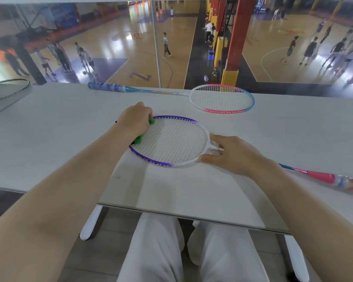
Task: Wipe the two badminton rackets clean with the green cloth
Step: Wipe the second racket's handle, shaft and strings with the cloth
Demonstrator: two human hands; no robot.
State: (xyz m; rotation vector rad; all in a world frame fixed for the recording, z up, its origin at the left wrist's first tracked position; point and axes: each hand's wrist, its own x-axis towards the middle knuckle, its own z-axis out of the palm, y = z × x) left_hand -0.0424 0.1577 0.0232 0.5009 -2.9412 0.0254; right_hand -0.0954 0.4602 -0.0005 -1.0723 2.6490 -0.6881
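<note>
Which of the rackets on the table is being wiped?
The purple-and-white-framed racket nearest the person: the left hand presses the green cloth on it. The pink-and-blue-framed racket lies untouched.

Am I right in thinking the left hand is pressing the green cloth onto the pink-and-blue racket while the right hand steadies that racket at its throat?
Not quite: the head view shows the left hand pressing the green cloth onto the purple-and-white racket, and the right hand steadies that racket at its throat. The pink-and-blue racket lies untouched farther back on the table.
</note>
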